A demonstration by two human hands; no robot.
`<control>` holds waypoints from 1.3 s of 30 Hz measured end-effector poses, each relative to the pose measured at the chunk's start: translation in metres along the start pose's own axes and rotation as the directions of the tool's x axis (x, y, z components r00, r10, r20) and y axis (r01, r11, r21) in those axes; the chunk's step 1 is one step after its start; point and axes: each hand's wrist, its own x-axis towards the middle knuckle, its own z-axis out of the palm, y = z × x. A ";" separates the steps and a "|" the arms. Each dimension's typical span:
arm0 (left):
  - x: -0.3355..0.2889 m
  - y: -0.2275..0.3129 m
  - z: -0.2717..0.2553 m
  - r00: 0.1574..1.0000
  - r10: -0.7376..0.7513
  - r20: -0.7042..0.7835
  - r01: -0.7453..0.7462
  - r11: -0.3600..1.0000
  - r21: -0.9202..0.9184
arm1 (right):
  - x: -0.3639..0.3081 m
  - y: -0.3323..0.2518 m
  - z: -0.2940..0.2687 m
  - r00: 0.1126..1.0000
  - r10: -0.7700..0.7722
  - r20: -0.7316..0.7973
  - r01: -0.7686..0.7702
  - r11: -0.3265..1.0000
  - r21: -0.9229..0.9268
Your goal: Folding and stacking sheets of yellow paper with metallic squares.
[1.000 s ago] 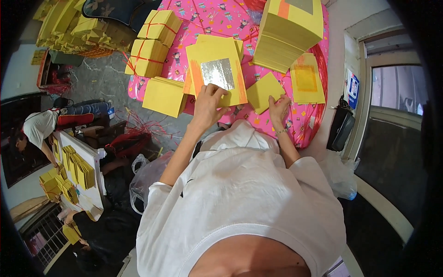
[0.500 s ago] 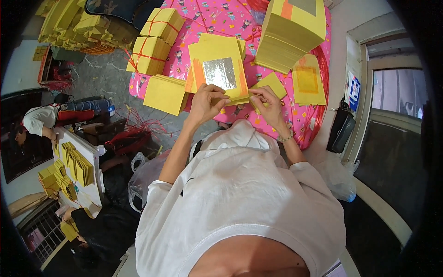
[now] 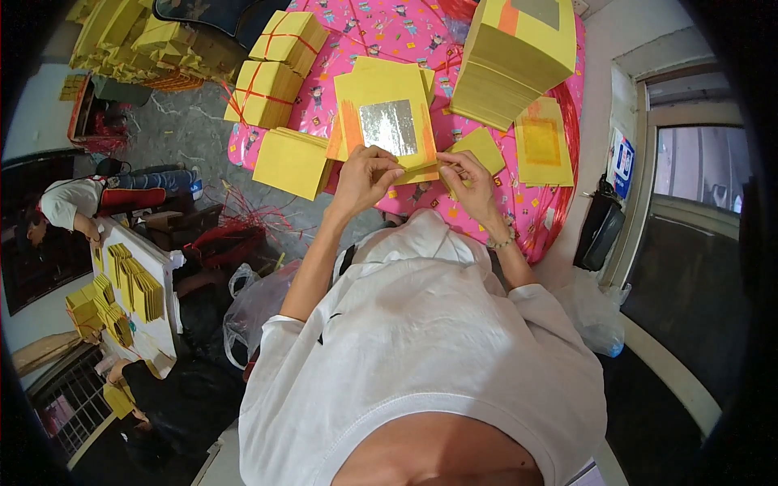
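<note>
My left hand [image 3: 366, 176] and my right hand [image 3: 472, 176] both pinch the near edge of a yellow paper sheet [image 3: 387, 121] with an orange border and a silver foil square in its middle. It lies on top of a small pile of like sheets on a table with a pink patterned cover [image 3: 381, 28]. A folded yellow sheet [image 3: 480, 147] sits just beyond my right hand.
A tall stack of yellow sheets [image 3: 515, 57] stands at the far right, a single sheet [image 3: 541, 142] beside it. Tied yellow bundles [image 3: 271, 69] and a loose pile [image 3: 292, 162] lie at the left. Another person [image 3: 73, 202] works at a table [image 3: 134, 283] on the left.
My right hand has come in from the folded sheet on the right to meet my left hand at the near edge of the foil sheet.
</note>
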 end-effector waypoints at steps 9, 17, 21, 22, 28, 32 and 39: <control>0.002 0.002 -0.004 1.000 0.002 -0.002 -0.002 1.000 -0.003 | 0.003 -0.009 0.006 0.997 0.067 -0.035 -0.066 0.998 0.008; 0.003 0.020 -0.010 0.988 0.135 -0.072 -0.126 0.985 0.120 | 0.028 -0.019 0.012 0.988 -0.149 0.032 0.153 0.959 -0.239; 0.003 0.023 -0.011 0.965 0.236 -0.117 -0.198 0.944 0.265 | 0.036 -0.028 0.009 0.981 -0.192 0.019 0.192 0.957 -0.216; 0.004 0.024 -0.012 0.963 0.239 -0.121 -0.200 0.943 0.267 | 0.037 -0.028 0.009 0.975 -0.221 0.015 0.219 0.955 -0.200; 0.006 0.049 -0.030 0.983 0.041 -0.178 -0.019 0.992 0.122 | 0.048 -0.015 0.019 0.997 0.028 -0.066 -0.007 0.954 0.300; 0.001 0.056 -0.034 0.988 -0.124 -0.097 0.085 0.940 -0.331 | 0.054 -0.028 0.018 0.997 0.023 0.076 -0.059 0.848 0.526; -0.001 0.058 -0.030 0.973 -0.229 -0.032 0.137 0.681 -0.719 | 0.045 -0.044 0.012 0.967 -0.010 0.254 -0.149 0.787 0.599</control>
